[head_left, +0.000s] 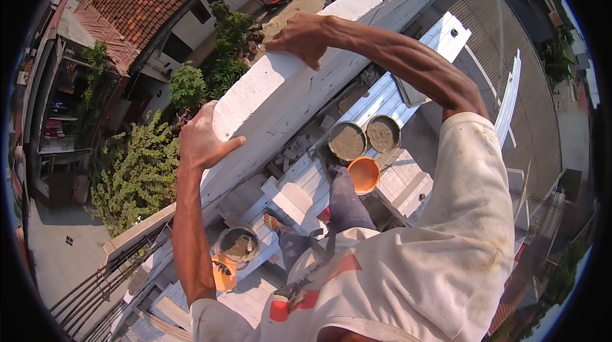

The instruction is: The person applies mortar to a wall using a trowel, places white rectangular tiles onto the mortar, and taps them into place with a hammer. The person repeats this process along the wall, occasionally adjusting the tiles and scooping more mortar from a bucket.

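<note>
A white lightweight concrete block (258,90) lies along the top of a white block wall (299,116). At its near left end, my left hand (205,141) is closed on the block, with the thumb on the inner side and the fingers partly hidden over the outer edge. My right hand (303,39) grips the far right end, its thumb on my side and its fingertips out of sight beyond the edge. Past that hand, another white block (357,5) continues the top course.
Below stand two black buckets of grey mortar (347,140), (384,133), an orange bucket (364,175) and a dark mortar basin (238,244). My feet are on metal-sheet planking (293,173) with stacked blocks (408,186). Beyond the wall is a drop to bushes (137,176); rebar (105,284) sticks out lower left.
</note>
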Demonstrator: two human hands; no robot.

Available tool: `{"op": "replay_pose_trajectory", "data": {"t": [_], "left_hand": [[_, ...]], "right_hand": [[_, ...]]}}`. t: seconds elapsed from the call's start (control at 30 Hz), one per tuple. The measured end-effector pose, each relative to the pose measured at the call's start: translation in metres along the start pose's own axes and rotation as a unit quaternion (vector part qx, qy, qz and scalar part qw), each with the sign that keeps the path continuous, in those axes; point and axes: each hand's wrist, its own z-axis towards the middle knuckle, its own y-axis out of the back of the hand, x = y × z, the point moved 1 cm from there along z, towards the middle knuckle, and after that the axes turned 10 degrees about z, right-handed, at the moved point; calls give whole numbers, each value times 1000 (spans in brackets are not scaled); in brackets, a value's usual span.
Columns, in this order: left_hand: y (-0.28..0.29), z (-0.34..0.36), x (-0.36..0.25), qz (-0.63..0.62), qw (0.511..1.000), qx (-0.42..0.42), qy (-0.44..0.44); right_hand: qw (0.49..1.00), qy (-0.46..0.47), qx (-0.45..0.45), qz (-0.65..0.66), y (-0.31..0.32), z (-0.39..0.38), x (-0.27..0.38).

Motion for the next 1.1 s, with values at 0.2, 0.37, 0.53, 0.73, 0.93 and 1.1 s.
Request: {"op": "replay_pose_trajectory", "data": {"t": [0.2,0.37,0.53,0.73,0.93,1.1], "left_hand": [[-5,7,-1,-6,1000,-19,-16],[-5,13,-7,5,1000,-4,-18],[-2,16,-8,-3,1000,-9,-22],[-8,21,-8,-4,1000,-16,-20],[-7,23,-13,1,1000,-11,-22],[-12,26,-8,6,1000,-3,-18]], "right_hand": [[1000,-14,0,5,-3,1,-8],[1000,-30,-4,-8,-5,-5,-10],[1000,-21,-6,6,-4,-4,-16],[1000,-22,-9,2,-8,-6,-20],[999,-34,-2,7,-7,-10,-22],[999,-30,-14,19,-11,-3,-26]]}}
